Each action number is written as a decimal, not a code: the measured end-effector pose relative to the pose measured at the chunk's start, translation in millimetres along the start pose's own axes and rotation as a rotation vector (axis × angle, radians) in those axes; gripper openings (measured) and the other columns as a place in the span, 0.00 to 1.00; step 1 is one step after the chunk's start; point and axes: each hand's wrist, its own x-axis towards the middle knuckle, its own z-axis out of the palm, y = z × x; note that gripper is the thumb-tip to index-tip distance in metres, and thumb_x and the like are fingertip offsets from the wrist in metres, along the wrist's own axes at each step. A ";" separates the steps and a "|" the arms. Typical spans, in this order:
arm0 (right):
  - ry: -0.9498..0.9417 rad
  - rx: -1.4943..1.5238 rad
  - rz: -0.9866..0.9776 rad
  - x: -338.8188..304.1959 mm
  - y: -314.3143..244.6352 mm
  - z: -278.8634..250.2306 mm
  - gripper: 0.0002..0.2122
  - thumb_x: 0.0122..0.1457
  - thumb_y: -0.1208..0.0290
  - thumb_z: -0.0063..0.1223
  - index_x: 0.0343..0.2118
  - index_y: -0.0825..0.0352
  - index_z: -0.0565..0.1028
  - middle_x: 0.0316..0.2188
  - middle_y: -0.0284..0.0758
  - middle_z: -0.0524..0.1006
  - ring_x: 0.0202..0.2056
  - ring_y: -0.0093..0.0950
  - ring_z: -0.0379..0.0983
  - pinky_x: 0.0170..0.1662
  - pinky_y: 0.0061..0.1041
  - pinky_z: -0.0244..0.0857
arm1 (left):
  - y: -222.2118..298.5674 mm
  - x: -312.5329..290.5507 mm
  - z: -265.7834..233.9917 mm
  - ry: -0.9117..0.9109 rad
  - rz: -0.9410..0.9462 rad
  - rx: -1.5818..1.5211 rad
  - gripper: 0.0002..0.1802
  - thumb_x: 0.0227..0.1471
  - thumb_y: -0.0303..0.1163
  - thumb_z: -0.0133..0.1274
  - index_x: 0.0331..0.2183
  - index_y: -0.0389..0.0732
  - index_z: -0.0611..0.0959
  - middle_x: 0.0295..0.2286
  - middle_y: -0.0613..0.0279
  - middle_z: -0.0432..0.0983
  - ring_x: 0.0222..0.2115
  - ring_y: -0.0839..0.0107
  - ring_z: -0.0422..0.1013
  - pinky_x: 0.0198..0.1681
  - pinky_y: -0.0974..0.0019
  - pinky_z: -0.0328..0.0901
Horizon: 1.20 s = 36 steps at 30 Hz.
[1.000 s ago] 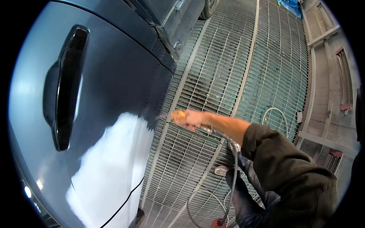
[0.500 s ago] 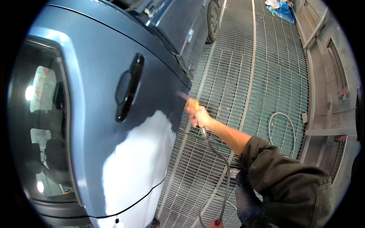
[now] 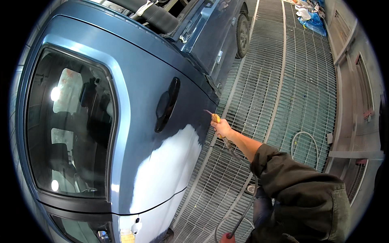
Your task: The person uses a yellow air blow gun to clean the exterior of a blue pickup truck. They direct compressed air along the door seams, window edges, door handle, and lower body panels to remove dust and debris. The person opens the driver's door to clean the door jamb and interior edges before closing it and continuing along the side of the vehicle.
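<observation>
Held in my right hand is a yellow air blow gun, fingers wrapped round its grip. Its thin nozzle points at the lower part of the blue vehicle door, a little apart from it or touching; I cannot tell which. A dark hose runs from the blow gun's fitting down past my legs. Down at the lower edge, my left hand is closed on that hose, only partly in view. Below the black door handle, a whitish patch spreads over the blue paint and across the panel seam.
Underfoot lies a metal grating floor. A loop of pale hose rests on it near the framed wall panels at right. Crumpled blue plastic lies at the far end, past the vehicle's wheel.
The view has shifted, so the vehicle sits farther right and more of its window shows. My right hand still holds the blow gun by the lower door; my left hand stays on the hose.
</observation>
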 end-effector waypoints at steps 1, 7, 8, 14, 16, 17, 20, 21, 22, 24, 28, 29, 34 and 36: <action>0.079 0.045 -0.007 7.1 0.6 -4.1 0.10 0.61 0.67 0.51 0.24 0.64 0.68 0.17 0.28 0.66 0.15 0.20 0.63 0.16 0.23 0.59 | 12.8 -3.7 -1.1 -0.018 -0.030 0.046 0.13 0.50 0.39 0.54 0.35 0.42 0.83 0.32 0.49 0.79 0.36 0.49 0.73 0.38 0.50 0.66; -0.040 0.401 0.196 12.9 -7.8 -3.6 0.12 0.63 0.59 0.49 0.31 0.64 0.71 0.18 0.26 0.65 0.16 0.17 0.60 0.18 0.20 0.55 | 30.5 -23.7 20.6 -0.049 -0.077 0.056 0.15 0.50 0.43 0.54 0.36 0.44 0.82 0.33 0.50 0.78 0.37 0.48 0.72 0.39 0.48 0.66; -0.185 0.561 0.249 3.5 -7.9 -2.1 0.15 0.63 0.55 0.47 0.33 0.65 0.73 0.18 0.25 0.65 0.16 0.16 0.59 0.19 0.18 0.55 | 35.1 -23.5 27.5 -0.150 -0.146 0.190 0.17 0.50 0.46 0.53 0.37 0.45 0.82 0.35 0.51 0.77 0.38 0.48 0.72 0.40 0.48 0.66; -0.666 0.790 0.372 -24.9 -43.6 17.4 0.28 0.62 0.41 0.39 0.46 0.65 0.73 0.18 0.21 0.62 0.16 0.11 0.54 0.20 0.12 0.50 | -14.0 -26.0 68.5 -0.206 0.013 0.289 0.20 0.53 0.51 0.47 0.40 0.49 0.80 0.39 0.53 0.76 0.41 0.51 0.72 0.41 0.48 0.65; -0.659 0.831 0.428 -20.8 -48.1 23.9 0.29 0.62 0.40 0.38 0.46 0.66 0.73 0.18 0.21 0.61 0.16 0.11 0.53 0.20 0.11 0.50 | -17.2 -28.5 70.4 -0.174 0.045 0.275 0.19 0.54 0.50 0.46 0.40 0.49 0.79 0.39 0.53 0.76 0.41 0.51 0.72 0.41 0.48 0.65; -0.661 0.804 0.442 -21.9 -49.8 27.7 0.30 0.62 0.39 0.37 0.45 0.66 0.73 0.17 0.21 0.61 0.15 0.10 0.53 0.20 0.11 0.50 | -13.0 -29.0 72.1 -0.151 0.050 0.261 0.19 0.54 0.50 0.46 0.40 0.49 0.79 0.38 0.52 0.76 0.40 0.51 0.72 0.41 0.48 0.65; -0.769 0.674 0.519 -26.4 -42.4 41.1 0.34 0.60 0.35 0.32 0.43 0.67 0.72 0.16 0.20 0.61 0.14 0.10 0.51 0.19 0.11 0.49 | 0.6 -27.6 67.7 -0.175 0.066 0.204 0.19 0.54 0.49 0.46 0.40 0.49 0.79 0.36 0.50 0.77 0.40 0.50 0.72 0.42 0.48 0.64; -0.824 0.628 0.534 -26.5 -38.2 43.6 0.35 0.59 0.34 0.31 0.43 0.68 0.72 0.15 0.20 0.61 0.14 0.11 0.51 0.19 0.11 0.49 | 8.5 -25.7 62.1 -0.197 0.072 0.182 0.19 0.54 0.49 0.46 0.40 0.49 0.79 0.36 0.50 0.77 0.40 0.50 0.72 0.42 0.48 0.64; -0.812 0.639 0.525 -22.6 -36.7 43.4 0.36 0.59 0.33 0.30 0.43 0.68 0.72 0.15 0.20 0.61 0.14 0.11 0.51 0.18 0.11 0.48 | 18.7 -28.6 56.3 -0.219 0.023 0.159 0.19 0.54 0.49 0.46 0.40 0.48 0.79 0.35 0.49 0.77 0.40 0.49 0.72 0.42 0.49 0.64; -0.778 0.656 0.500 -6.0 -36.3 34.7 0.37 0.59 0.32 0.27 0.42 0.68 0.73 0.15 0.20 0.61 0.13 0.11 0.51 0.18 0.12 0.48 | 85.5 -36.1 24.8 -0.269 -0.062 0.108 0.18 0.54 0.47 0.46 0.40 0.47 0.79 0.34 0.48 0.77 0.40 0.49 0.72 0.42 0.49 0.64; -0.793 0.585 0.459 2.2 -55.5 29.1 0.37 0.59 0.32 0.27 0.42 0.67 0.73 0.14 0.19 0.60 0.12 0.11 0.49 0.17 0.12 0.48 | 76.6 -52.7 33.0 -0.162 0.035 -0.026 0.17 0.53 0.46 0.47 0.38 0.45 0.80 0.35 0.49 0.77 0.40 0.49 0.72 0.41 0.49 0.64; -0.825 0.593 0.466 1.3 -64.7 28.0 0.36 0.59 0.32 0.28 0.42 0.67 0.74 0.14 0.19 0.60 0.12 0.11 0.49 0.18 0.12 0.49 | 45.5 -55.9 48.4 -0.101 0.101 -0.061 0.17 0.53 0.47 0.47 0.38 0.45 0.80 0.35 0.48 0.77 0.40 0.49 0.72 0.41 0.49 0.65; -0.866 0.529 0.455 5.0 -71.5 14.3 0.37 0.58 0.31 0.29 0.42 0.66 0.73 0.14 0.21 0.59 0.13 0.15 0.51 0.19 0.16 0.54 | 108.5 -63.6 24.8 -0.237 -0.028 -0.068 0.14 0.51 0.44 0.53 0.36 0.47 0.82 0.31 0.56 0.78 0.35 0.57 0.74 0.38 0.57 0.66; -0.863 0.547 0.477 5.2 -63.4 12.6 0.37 0.58 0.31 0.29 0.42 0.66 0.73 0.14 0.21 0.59 0.13 0.16 0.52 0.19 0.16 0.55 | 107.9 -52.4 29.1 -0.278 -0.086 -0.015 0.20 0.54 0.49 0.48 0.40 0.46 0.80 0.37 0.49 0.77 0.42 0.50 0.72 0.42 0.50 0.65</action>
